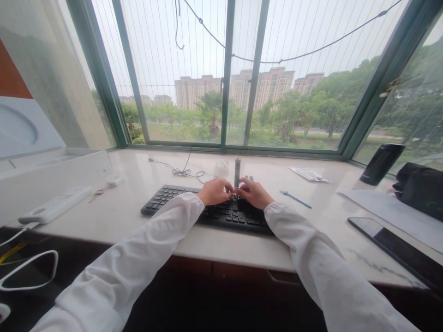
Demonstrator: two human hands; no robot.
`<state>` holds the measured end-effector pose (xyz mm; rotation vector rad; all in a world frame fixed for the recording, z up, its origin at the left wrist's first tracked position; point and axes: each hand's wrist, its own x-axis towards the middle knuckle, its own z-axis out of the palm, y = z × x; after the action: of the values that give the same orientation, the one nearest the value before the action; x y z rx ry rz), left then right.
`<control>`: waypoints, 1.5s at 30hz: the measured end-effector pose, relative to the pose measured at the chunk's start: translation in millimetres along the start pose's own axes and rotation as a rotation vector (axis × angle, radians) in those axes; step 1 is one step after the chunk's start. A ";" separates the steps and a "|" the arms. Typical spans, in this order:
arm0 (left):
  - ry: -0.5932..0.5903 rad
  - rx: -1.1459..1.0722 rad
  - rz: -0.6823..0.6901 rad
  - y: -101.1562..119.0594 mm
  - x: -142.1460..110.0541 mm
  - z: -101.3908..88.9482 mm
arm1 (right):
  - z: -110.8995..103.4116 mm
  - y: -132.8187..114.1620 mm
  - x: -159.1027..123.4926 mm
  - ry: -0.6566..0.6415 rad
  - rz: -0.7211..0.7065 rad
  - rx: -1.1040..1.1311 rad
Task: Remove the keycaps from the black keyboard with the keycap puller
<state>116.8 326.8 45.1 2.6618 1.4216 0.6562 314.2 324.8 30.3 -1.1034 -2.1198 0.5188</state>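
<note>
A black keyboard (166,197) lies on the pale desk, with both hands over its right half. My left hand (216,191) has its fingers curled together, the tips close to the keys. Facing it, my right hand (255,193) is also curled, thumb and fingers brought together at the same spot. Whatever small thing lies between the fingertips is too small to make out. Just behind the fingertips a slim grey cylinder (237,171) stands upright; its lower end is hidden. A few small pieces (249,178) lie behind my right hand.
A coiled dark cable (183,172) lies behind the keyboard. To the right are a blue stick (296,199), a plastic packet (307,174), a phone (391,244), papers (374,205) and a black upright case (382,163). A white power strip (57,205) sits left, before the window.
</note>
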 end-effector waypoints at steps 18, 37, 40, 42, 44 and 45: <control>-0.008 -0.008 -0.043 2.5 0.6 0.6 | 2.5 -4.7 1.0 -0.009 0.024 0.011; -0.055 -0.143 -0.047 2.9 1.0 -4.0 | 0.1 -11.7 -0.1 0.014 -0.027 -0.017; -0.049 -0.147 -0.027 4.2 1.2 -3.2 | -1.7 -13.4 -1.1 0.020 -0.036 -0.046; -0.040 -0.144 -0.026 5.1 1.2 -2.2 | -3.1 -14.2 -2.1 0.026 -0.043 -0.062; -0.031 -0.140 -0.029 5.8 1.2 -1.0 | -4.2 -14.7 -2.9 0.029 -0.041 -0.065; -0.029 -0.139 -0.029 6.0 1.1 -0.4 | -4.5 -14.9 -3.1 0.030 -0.038 -0.063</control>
<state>121.8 324.2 47.3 2.5299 1.3515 0.6845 310.4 314.1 41.3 -1.0974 -2.1394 0.4174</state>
